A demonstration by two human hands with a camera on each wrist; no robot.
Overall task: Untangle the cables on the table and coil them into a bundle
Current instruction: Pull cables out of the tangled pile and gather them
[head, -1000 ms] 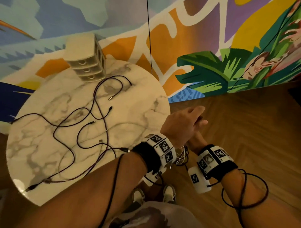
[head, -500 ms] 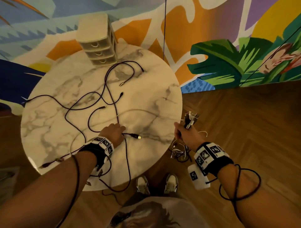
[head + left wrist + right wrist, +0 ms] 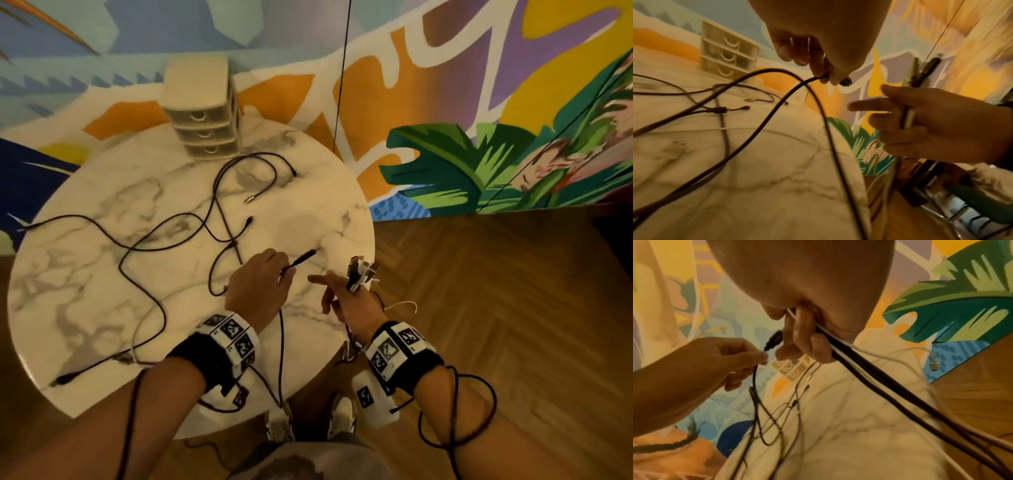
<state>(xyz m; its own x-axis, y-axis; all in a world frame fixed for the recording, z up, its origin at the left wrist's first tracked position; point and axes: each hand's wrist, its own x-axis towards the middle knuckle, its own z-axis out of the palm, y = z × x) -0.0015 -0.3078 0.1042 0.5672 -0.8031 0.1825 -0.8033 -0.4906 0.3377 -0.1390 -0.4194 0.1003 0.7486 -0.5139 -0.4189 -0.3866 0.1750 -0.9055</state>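
Several dark cables (image 3: 144, 236) lie tangled across the round marble table (image 3: 85, 308). My left hand (image 3: 260, 291) pinches a black cable just behind its plug (image 3: 305, 257), lifted above the table's right side; the plug (image 3: 845, 82) shows beyond my fingertips (image 3: 824, 76), and the same plug (image 3: 774, 339) appears in the right wrist view. My right hand (image 3: 346, 301) is close by, at the table's edge, gripping a bundle of black and white cable ends (image 3: 359, 274) that hang down from the bundle (image 3: 849, 356). Its index finger (image 3: 318, 279) points toward the plug.
A small beige drawer unit (image 3: 202, 113) stands at the table's far edge. A painted mural wall (image 3: 479, 102) rises behind. Wooden floor (image 3: 513, 308) spreads to the right, and my shoes (image 3: 308, 421) show below the table's near edge. A thin white cable (image 3: 137, 329) lies among the dark ones.
My left hand has lifted the black cable's plug end off the table and carried it right toward my right hand, which moved in over the table's edge and stretched out a finger.
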